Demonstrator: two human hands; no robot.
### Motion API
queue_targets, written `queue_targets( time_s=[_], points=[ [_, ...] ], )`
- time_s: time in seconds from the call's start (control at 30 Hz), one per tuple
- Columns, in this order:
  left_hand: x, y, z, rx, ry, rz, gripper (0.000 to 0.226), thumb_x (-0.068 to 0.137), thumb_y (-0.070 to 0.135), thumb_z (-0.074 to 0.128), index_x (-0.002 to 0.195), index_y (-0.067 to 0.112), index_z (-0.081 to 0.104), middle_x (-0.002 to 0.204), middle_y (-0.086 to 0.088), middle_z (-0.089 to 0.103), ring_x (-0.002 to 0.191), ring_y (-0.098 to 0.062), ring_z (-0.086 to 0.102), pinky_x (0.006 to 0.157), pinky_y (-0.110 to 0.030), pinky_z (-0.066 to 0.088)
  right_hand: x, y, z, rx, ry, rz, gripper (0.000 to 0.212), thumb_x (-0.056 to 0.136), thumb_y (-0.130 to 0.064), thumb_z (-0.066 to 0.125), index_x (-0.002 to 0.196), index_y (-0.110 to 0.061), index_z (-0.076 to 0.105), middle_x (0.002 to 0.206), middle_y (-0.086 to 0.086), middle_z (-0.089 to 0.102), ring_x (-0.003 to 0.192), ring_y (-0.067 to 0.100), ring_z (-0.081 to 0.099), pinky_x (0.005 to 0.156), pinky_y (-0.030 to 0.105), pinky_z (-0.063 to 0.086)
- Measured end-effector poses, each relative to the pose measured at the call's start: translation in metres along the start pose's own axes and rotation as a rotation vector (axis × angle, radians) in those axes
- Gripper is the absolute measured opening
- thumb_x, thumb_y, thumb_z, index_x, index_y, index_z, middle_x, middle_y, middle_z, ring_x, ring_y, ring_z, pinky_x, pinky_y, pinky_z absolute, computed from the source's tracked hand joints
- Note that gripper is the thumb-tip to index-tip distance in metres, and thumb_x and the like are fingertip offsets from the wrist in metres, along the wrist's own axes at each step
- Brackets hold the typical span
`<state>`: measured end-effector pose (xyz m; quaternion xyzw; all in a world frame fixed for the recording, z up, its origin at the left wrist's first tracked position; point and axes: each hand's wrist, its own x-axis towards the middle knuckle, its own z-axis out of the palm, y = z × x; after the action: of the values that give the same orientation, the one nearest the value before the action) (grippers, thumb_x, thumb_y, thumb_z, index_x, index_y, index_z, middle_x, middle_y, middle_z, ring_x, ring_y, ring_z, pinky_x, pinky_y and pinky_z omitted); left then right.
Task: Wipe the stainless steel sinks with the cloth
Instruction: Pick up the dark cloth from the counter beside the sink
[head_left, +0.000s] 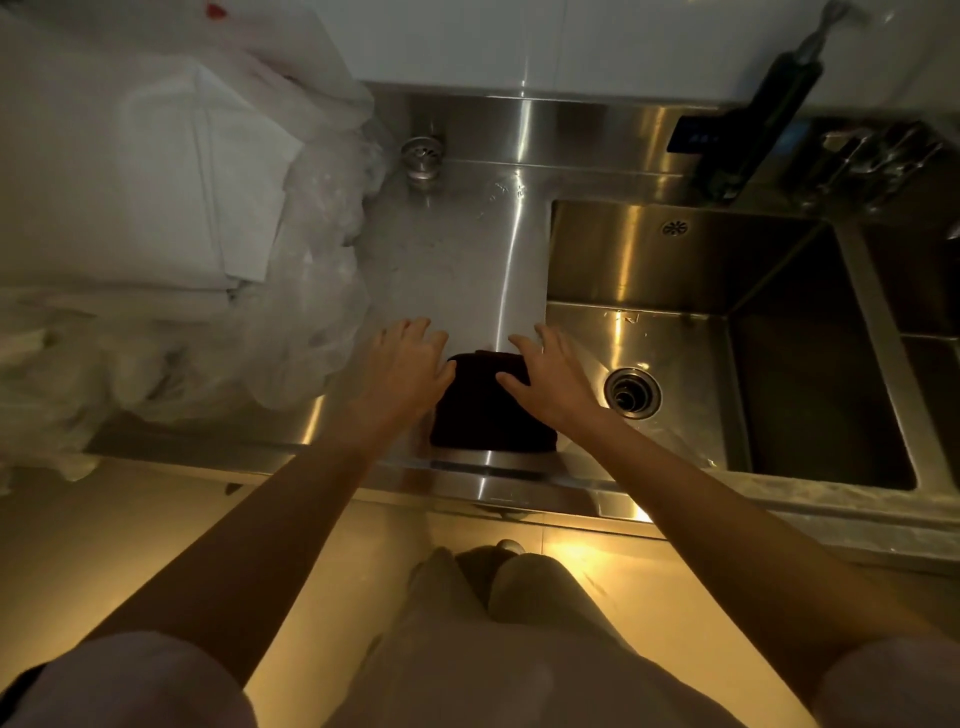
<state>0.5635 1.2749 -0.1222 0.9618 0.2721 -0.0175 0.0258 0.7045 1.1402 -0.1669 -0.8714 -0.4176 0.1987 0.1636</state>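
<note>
A dark folded cloth (488, 415) lies on the steel drainboard (467, 260), close to its front edge. My left hand (405, 364) hovers at the cloth's left side with fingers spread, its thumb near the cloth's edge. My right hand (550, 371) is at the cloth's right side, fingers straight, with the thumb and fingertips over its top right corner. Neither hand grips it. The stainless steel sink (675, 343) with its round drain (632, 392) lies just right of my right hand. A second basin (930, 364) shows partly at the far right.
Clear plastic bags (311, 312) and folded white sheets (197, 182) crowd the counter to the left. A loose drain strainer (422, 156) stands at the back of the drainboard. A black tap (763, 119) and a small display panel (696, 136) sit behind the sink.
</note>
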Motion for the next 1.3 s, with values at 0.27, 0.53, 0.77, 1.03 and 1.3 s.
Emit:
queue_targets(
  time_s=[0.27, 0.53, 0.77, 1.03, 1.3],
  points=[
    [0.042, 0.004, 0.002, -0.01, -0.056, 0.18, 0.046, 0.095, 0.039, 0.046, 0.134, 0.015, 0.05, 0.145, -0.01, 0.042, 0.131, -0.028, 0.039, 0.106, -0.041, 0.029, -0.011, 0.004, 0.016, -0.002, 0.07, 0.115, 0.065, 0.09, -0.05, 0.054, 0.145, -0.023, 0.032, 0.157, 0.008, 0.018, 0.145, 0.03, 0.014, 0.114, 0.046, 0.028],
    [0.055, -0.021, 0.009, -0.036, -0.072, 0.392, 0.043, 0.095, 0.036, 0.048, 0.132, 0.015, 0.052, 0.146, -0.01, 0.042, 0.135, -0.027, 0.034, 0.108, -0.042, 0.027, -0.025, -0.022, 0.051, 0.181, -0.086, 0.265, 0.101, 0.068, -0.072, 0.064, 0.149, -0.043, 0.01, 0.16, -0.003, -0.012, 0.146, 0.035, -0.013, 0.116, 0.063, 0.014],
    [0.047, -0.047, 0.017, -0.087, -0.09, 0.532, 0.04, 0.097, 0.033, 0.047, 0.131, 0.013, 0.054, 0.146, -0.012, 0.042, 0.139, -0.029, 0.029, 0.112, -0.043, 0.025, -0.026, -0.038, 0.072, 0.085, 0.045, 0.374, 0.091, 0.073, -0.068, 0.063, 0.148, -0.044, 0.018, 0.161, -0.003, -0.002, 0.146, 0.038, -0.007, 0.116, 0.061, 0.014],
    [0.046, -0.073, 0.02, -0.084, -0.118, 0.56, 0.041, 0.098, 0.034, 0.045, 0.135, 0.017, 0.049, 0.148, -0.008, 0.039, 0.14, -0.025, 0.026, 0.113, -0.042, 0.024, -0.021, -0.047, 0.072, 0.085, 0.241, 0.458, 0.057, 0.084, -0.053, 0.061, 0.136, -0.038, 0.044, 0.152, -0.003, 0.028, 0.138, 0.034, 0.021, 0.11, 0.05, 0.031],
    [0.054, -0.08, 0.012, -0.09, -0.088, 0.552, 0.043, 0.099, 0.035, 0.044, 0.138, 0.018, 0.049, 0.152, -0.007, 0.034, 0.143, -0.024, 0.02, 0.115, -0.04, 0.018, -0.017, -0.038, 0.074, 0.159, 0.416, 0.489, 0.045, 0.089, -0.039, 0.061, 0.131, -0.027, 0.054, 0.135, 0.0, 0.048, 0.122, 0.024, 0.045, 0.098, 0.034, 0.04]
  ],
)
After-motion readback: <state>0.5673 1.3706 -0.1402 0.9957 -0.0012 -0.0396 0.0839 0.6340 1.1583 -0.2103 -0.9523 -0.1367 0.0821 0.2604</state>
